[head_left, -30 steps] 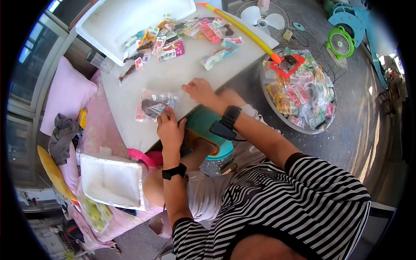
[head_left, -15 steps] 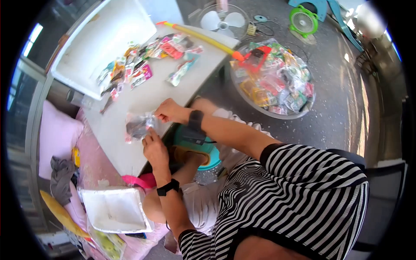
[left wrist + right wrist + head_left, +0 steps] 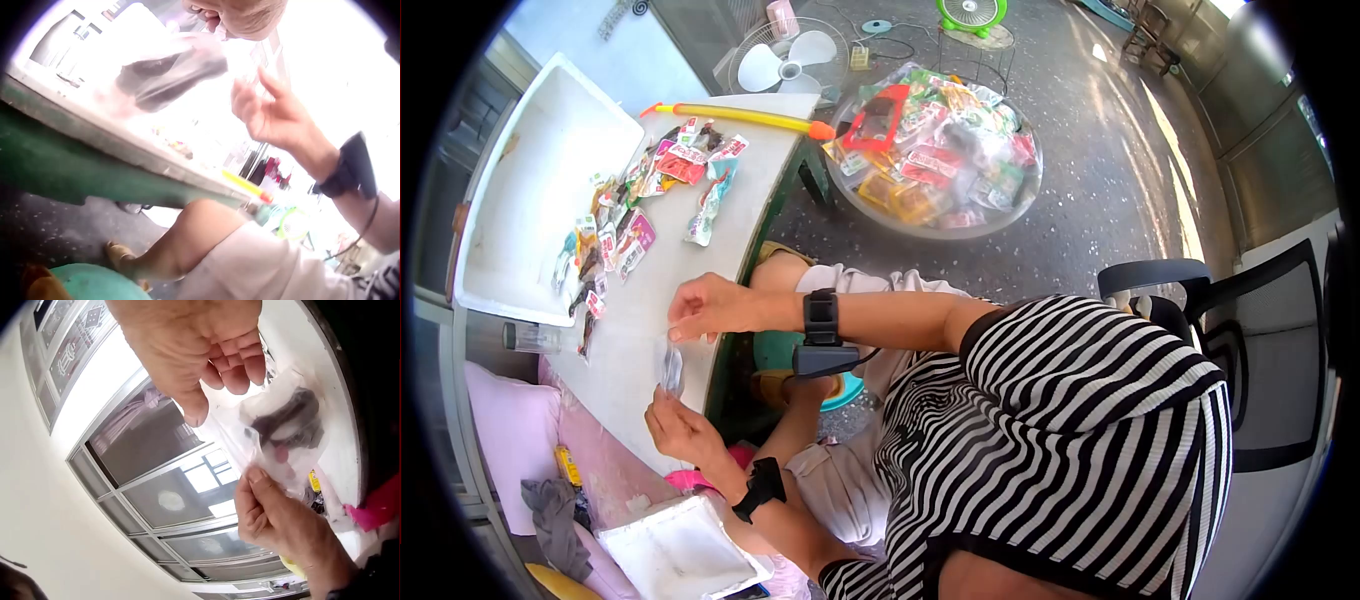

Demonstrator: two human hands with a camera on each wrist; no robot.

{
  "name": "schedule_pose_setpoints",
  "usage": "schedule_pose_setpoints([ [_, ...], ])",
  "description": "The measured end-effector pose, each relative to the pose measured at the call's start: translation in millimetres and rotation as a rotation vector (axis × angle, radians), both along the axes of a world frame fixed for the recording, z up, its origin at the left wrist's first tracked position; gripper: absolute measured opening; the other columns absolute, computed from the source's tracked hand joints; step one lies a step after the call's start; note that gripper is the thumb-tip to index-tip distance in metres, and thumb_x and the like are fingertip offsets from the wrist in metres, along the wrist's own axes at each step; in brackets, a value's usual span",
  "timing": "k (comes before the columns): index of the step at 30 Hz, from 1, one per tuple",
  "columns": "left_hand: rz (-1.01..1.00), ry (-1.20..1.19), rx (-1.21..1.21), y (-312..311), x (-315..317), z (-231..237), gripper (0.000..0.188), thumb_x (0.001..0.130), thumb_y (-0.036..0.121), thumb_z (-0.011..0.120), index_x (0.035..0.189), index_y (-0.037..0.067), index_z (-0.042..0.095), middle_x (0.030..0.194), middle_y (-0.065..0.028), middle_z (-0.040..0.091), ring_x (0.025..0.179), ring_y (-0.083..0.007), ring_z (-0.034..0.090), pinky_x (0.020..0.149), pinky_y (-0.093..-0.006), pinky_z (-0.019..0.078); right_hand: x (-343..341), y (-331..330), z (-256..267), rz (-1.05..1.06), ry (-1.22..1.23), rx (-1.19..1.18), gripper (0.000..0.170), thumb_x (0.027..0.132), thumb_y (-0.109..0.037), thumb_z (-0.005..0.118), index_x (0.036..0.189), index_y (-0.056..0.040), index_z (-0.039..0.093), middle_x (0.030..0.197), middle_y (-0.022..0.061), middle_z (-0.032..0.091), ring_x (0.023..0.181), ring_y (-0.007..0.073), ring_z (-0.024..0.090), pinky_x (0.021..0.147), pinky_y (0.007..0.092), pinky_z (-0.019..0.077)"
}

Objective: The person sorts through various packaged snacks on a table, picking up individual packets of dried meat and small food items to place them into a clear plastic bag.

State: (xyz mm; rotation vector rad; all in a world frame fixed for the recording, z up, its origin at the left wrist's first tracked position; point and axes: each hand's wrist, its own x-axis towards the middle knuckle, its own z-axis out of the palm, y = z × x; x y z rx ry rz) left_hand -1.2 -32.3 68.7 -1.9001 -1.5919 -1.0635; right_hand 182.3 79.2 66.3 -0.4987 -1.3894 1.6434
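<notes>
My left hand (image 3: 685,430) pinches the edge of a clear plastic bag (image 3: 672,372) between thumb and fingers, holding it up over the pale table (image 3: 625,375). In the right wrist view, something dark and a small pinkish patch show through the bag (image 3: 297,428). My right hand (image 3: 710,308) is just beyond the bag's other edge, fingers bent loosely and thumb apart from them. The left wrist view shows a gap between the bag (image 3: 172,75) and this right hand (image 3: 272,119). Nothing shows in its grasp.
Colourful small packets (image 3: 605,240) lie heaped beside a large white foam box (image 3: 530,190). A yellow tube (image 3: 740,117) lies along the far table edge. A round tub (image 3: 1000,225) full of packets stands on the right. A smaller foam box (image 3: 685,550) is near my left arm.
The bag has risen from the tabletop in my left hand and now appears edge-on. My right hand came to the bag's edge, then moved apart from it. The head view has swung right.
</notes>
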Motion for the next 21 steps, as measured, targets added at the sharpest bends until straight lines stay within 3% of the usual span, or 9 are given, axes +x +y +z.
schedule_pose_setpoints([
  [2, -0.101, -0.200, 0.023, -9, -2, 13, 0.012, 0.091, 0.001, 0.054, 0.096, -0.006, 0.061, 0.076, -0.0146, 0.058, 0.066, -0.0267, 0.055, 0.059, -0.0359, 0.0442, 22, -4, 9, -0.245, -0.155, 0.391, 0.058, 0.069, -0.029, 0.082, 0.112, 0.0019, 0.058, 0.102, 0.0135, 0.063, 0.093, 0.0210, 0.062, 0.078, 0.0331, 0.0524],
  [5, -0.137, -0.687, -0.131, -28, 0, 26, 0.012, 0.092, 0.004, 0.055, 0.094, -0.006, 0.061, 0.076, -0.0055, 0.056, 0.069, -0.0145, 0.051, 0.061, -0.0283, 0.0411, 43, -9, 19, -0.104, -0.262, 0.748, 0.079, 0.069, -0.033, 0.082, 0.133, -0.0048, 0.044, 0.125, 0.0119, 0.055, 0.115, 0.0227, 0.053, 0.093, 0.0356, 0.0452],
  [6, -0.200, -0.831, -0.089, -26, 2, 25, 0.012, 0.092, 0.007, 0.057, 0.090, -0.004, 0.061, 0.078, 0.0006, 0.053, 0.072, -0.0080, 0.046, 0.063, -0.0231, 0.0385, 48, -17, 22, 0.106, -0.281, 0.579, 0.081, 0.067, -0.033, 0.083, 0.132, -0.0025, 0.046, 0.122, 0.0144, 0.058, 0.113, 0.0238, 0.056, 0.091, 0.0333, 0.0465],
  [9, -0.385, -1.209, -0.181, -22, 4, 16, 0.012, 0.091, 0.009, 0.059, 0.086, -0.002, 0.060, 0.079, 0.0005, 0.055, 0.072, -0.0080, 0.046, 0.065, -0.0225, 0.0398, 52, -34, 25, 0.407, -0.326, 0.353, 0.079, 0.067, -0.032, 0.084, 0.130, -0.0004, 0.047, 0.115, 0.0147, 0.063, 0.104, 0.0236, 0.060, 0.087, 0.0322, 0.0480],
  [10, -0.360, -1.340, -0.238, -21, 19, 20, 0.013, 0.090, 0.010, 0.060, 0.083, 0.000, 0.060, 0.078, 0.0014, 0.054, 0.071, -0.0066, 0.046, 0.066, -0.0214, 0.0403, 47, -39, 7, 0.389, -0.207, 0.346, 0.070, 0.068, -0.026, 0.084, 0.122, 0.0032, 0.051, 0.100, 0.0117, 0.067, 0.091, 0.0189, 0.062, 0.080, 0.0300, 0.0498],
  [13, -0.451, -1.243, -0.533, -10, 17, -4, 0.013, 0.091, 0.011, 0.060, 0.082, 0.000, 0.060, 0.076, 0.0026, 0.054, 0.070, -0.0057, 0.046, 0.066, -0.0205, 0.0400, 67, -51, -14, 0.476, -0.215, 0.139, 0.058, 0.070, -0.022, 0.084, 0.112, 0.0047, 0.054, 0.092, 0.0080, 0.066, 0.086, 0.0126, 0.060, 0.074, 0.0281, 0.0498],
  [15, -0.440, -1.120, -0.741, -3, 30, -9, 0.015, 0.090, 0.011, 0.061, 0.082, -0.001, 0.061, 0.075, 0.0033, 0.055, 0.070, -0.0049, 0.045, 0.065, -0.0197, 0.0387, 83, -62, -41, 0.375, -0.217, 0.045, 0.045, 0.071, -0.016, 0.081, 0.102, 0.0048, 0.056, 0.089, 0.0045, 0.065, 0.082, 0.0098, 0.058, 0.070, 0.0269, 0.0491],
  [18, -0.474, -0.963, -0.879, 8, 38, -39, 0.023, 0.094, 0.018, 0.057, 0.099, -0.002, 0.067, 0.077, 0.0012, 0.058, 0.071, -0.0049, 0.047, 0.063, -0.0190, 0.0386, 111, -71, -69, 0.288, -0.233, -0.115, 0.040, 0.071, -0.013, 0.079, 0.100, 0.0048, 0.058, 0.088, 0.0033, 0.065, 0.080, 0.0105, 0.058, 0.068, 0.0268, 0.0490],
  [21, -0.498, -1.049, -1.076, 11, 51, -33, 0.030, 0.098, 0.024, 0.051, 0.107, -0.001, 0.064, 0.076, -0.0007, 0.059, 0.067, -0.0049, 0.048, 0.057, -0.0192, 0.0392, 151, -79, -69, 0.154, -0.279, -0.249, 0.037, 0.073, -0.014, 0.077, 0.100, 0.0045, 0.059, 0.088, 0.0022, 0.064, 0.078, 0.0094, 0.058, 0.067, 0.0253, 0.0485],
])
